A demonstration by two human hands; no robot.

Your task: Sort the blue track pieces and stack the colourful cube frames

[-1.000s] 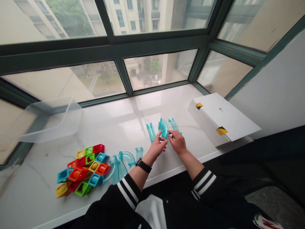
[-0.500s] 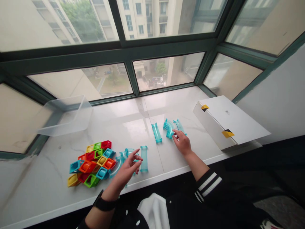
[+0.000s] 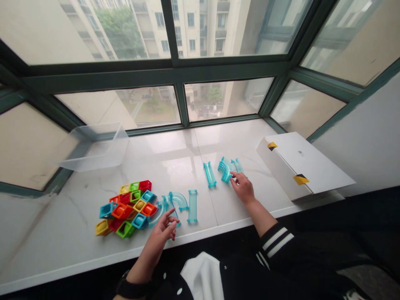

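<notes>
My right hand (image 3: 243,188) pinches the end of a curved transparent teal track piece (image 3: 225,170) at its fingertips. A second curved piece (image 3: 238,166) lies just behind it, and a straight teal track piece (image 3: 210,174) lies to its left. My left hand (image 3: 161,236) hovers open near the counter's front edge, fingers apart and holding nothing. Its fingertips are close to a curved transparent track assembly (image 3: 175,202) and a straight track piece (image 3: 192,206). Beside them is a heap of colourful square plastic blocks (image 3: 125,207).
A clear plastic bin (image 3: 96,148) stands at the back left of the white marble counter (image 3: 175,246). A white box (image 3: 301,166) with yellow-and-black tape lies at the right. Dark green window frames (image 3: 156,75) run along the back.
My left hand has let go of the curved piece and drawn back down-left toward the counter's front edge. My right hand stays at the curved piece. The whole view has shifted slightly as my head moved.
</notes>
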